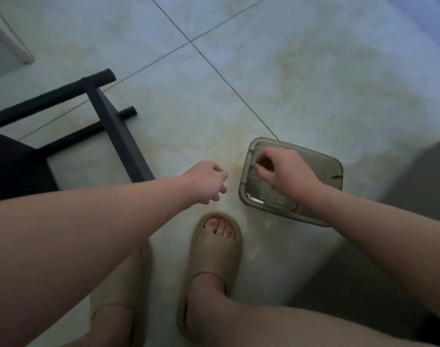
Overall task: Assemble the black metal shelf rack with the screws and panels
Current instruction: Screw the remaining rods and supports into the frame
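Rack: the black metal rack (113,126) lies on the floor at the left. A flat bar runs toward the person, two round tube ends point away, and a dark panel sits at the far left edge.
Left hand: the left hand (208,181) is held over the floor between the rack and the container. Its fingers are loosely curled and nothing shows in them.
Right hand: the right hand (286,171) is over the container, thumb and fingertips pinching a tiny shiny piece that looks like a screw (257,165). It is too small to be sure.
Container: a translucent grey plastic container (326,171) sits open-topped on the floor at the right. A silver item (255,201) lies in its near left corner; the other contents are blurred.
Floor: pale glossy tiles (264,71) with dark grout lines.
Feet: beige slippers (213,246), the left one partly hidden by the left forearm.
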